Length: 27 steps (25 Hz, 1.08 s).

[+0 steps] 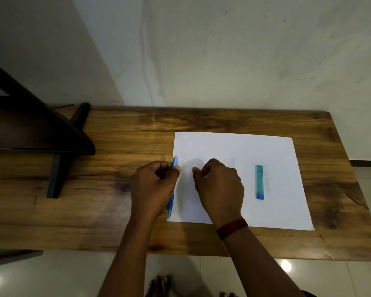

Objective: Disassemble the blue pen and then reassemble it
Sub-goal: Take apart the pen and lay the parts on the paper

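Left hand: closed around the blue pen at the left edge of the white paper.
Pen axis: runs near to far; tip end nearest the person.
Right hand: curled shut on the paper; whether it holds a small part, cannot tell.
Teal-and-blue pen piece: lies on the paper's right side, parallel.
Progress: looks partly disassembled; rejoining remains.
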{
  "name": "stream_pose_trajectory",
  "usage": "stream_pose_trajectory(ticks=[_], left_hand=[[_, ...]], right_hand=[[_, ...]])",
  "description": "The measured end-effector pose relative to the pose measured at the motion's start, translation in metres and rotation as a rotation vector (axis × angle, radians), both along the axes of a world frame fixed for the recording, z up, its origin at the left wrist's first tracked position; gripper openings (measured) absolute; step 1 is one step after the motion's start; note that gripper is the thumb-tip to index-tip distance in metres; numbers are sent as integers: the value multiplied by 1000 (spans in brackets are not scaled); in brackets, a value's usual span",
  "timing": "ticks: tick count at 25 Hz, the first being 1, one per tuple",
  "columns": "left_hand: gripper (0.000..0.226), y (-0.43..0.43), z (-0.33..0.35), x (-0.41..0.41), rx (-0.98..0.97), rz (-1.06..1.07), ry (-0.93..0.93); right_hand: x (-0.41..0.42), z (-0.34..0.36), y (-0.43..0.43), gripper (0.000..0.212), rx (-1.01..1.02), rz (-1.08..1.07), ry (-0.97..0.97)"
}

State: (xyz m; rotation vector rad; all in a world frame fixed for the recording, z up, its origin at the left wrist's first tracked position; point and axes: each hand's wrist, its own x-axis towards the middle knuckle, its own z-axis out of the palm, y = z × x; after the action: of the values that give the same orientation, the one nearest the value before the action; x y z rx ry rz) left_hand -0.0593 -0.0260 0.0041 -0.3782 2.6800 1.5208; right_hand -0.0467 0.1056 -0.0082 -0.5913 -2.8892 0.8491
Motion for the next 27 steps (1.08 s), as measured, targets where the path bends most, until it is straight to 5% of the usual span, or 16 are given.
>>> stream_pose_trajectory(ticks=[8, 12, 18, 23, 27], left_hand=[[9, -4, -1, -2, -24, -45, -35], [6, 6, 0, -1, -17, -104, -23], [19, 17, 1, 4, -74, -299, 16], [17, 18, -1, 2, -91, -308, 16], [12, 15, -4, -1, -94, -147, -29]], right_hand=[[-15, 11, 20, 28, -220, -114, 73], [-11, 16, 30, 8, -432, -6, 36], [-4, 19, 32, 9, -556, 137, 108], [-5, 17, 37, 9, -557, 134, 75], [-5, 11, 38, 18, -274, 166, 56]])
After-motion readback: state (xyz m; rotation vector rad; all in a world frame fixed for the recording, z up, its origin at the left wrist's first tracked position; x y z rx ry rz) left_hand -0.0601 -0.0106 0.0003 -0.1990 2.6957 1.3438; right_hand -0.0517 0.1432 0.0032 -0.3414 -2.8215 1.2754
